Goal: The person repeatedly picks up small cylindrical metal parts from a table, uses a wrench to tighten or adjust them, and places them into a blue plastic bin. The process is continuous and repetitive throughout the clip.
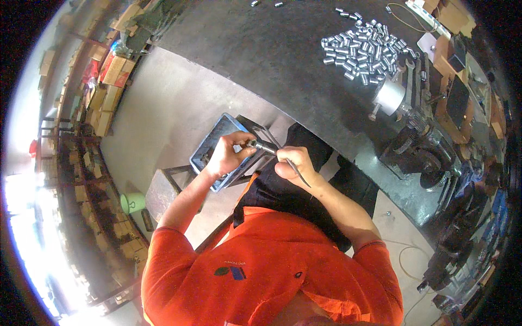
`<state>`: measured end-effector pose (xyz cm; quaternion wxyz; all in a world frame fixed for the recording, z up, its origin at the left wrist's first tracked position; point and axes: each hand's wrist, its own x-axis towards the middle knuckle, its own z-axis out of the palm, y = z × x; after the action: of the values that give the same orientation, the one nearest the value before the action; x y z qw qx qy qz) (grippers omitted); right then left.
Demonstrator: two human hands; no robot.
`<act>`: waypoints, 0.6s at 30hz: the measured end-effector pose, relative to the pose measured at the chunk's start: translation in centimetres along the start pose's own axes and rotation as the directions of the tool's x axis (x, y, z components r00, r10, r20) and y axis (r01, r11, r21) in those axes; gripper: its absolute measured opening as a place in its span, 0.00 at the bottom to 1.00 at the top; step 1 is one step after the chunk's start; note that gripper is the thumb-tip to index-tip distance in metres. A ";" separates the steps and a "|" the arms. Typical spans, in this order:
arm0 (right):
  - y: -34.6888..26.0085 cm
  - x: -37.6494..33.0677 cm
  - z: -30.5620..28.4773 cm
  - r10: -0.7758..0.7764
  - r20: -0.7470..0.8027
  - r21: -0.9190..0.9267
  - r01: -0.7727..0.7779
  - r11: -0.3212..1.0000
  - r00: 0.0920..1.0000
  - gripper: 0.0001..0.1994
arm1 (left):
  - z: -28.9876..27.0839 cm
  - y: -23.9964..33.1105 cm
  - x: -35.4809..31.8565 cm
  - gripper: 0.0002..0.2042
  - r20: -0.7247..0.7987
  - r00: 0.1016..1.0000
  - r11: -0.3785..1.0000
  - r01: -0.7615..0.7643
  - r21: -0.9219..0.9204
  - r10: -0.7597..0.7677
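Observation:
My left hand (229, 154) pinches a small shiny metal sleeve (252, 143) between thumb and fingers, above a blue plastic crate (197, 154). A silver cylindrical piece (266, 146) bridges the gap from that sleeve to my right hand (296, 164). My right fingers are closed round a slim dark rod-like tool (298, 173), whose thin end sticks out behind the hand toward my wrist. Whether the silver piece belongs to this tool or is separate, I cannot tell. The contents of the crate are partly hidden by my left hand and forearm.
A pile of shiny metal sleeves (361, 51) lies on the dark workbench (261, 49). Wrenches (409, 81), a silver cylinder (389, 96) and machine parts (424, 152) line its right side. A stool (163, 193), a green container (132, 203) and loaded shelves (89, 179) stand left.

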<state>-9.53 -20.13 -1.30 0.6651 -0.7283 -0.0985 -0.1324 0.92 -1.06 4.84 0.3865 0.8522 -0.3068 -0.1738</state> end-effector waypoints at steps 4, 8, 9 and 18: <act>0.3 0.0 0.0 -0.015 0.041 -0.161 0.022 0.987 0.999 0.10 | -0.4 1.1 0.5 0.13 0.118 0.965 0.939 -0.257 0.228 0.235; -0.2 0.2 -0.1 0.053 0.122 -0.255 -0.021 0.967 0.991 0.09 | -0.1 1.2 0.6 0.12 0.234 0.890 0.775 -0.457 0.436 0.392; -0.3 0.2 -0.1 0.057 0.125 -0.260 -0.023 0.965 0.990 0.09 | 0.1 1.3 0.6 0.13 0.270 0.881 0.755 -0.472 0.455 0.388; 0.5 0.3 -0.4 0.068 0.068 -0.039 -0.066 0.997 0.995 0.08 | -0.6 1.9 1.5 0.09 0.281 0.956 0.995 -0.055 -0.085 0.077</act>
<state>-9.08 -20.61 -1.60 0.6517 -0.7476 -0.0947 -0.0864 1.60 -2.70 6.57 0.3763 0.7922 -0.3807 -0.2930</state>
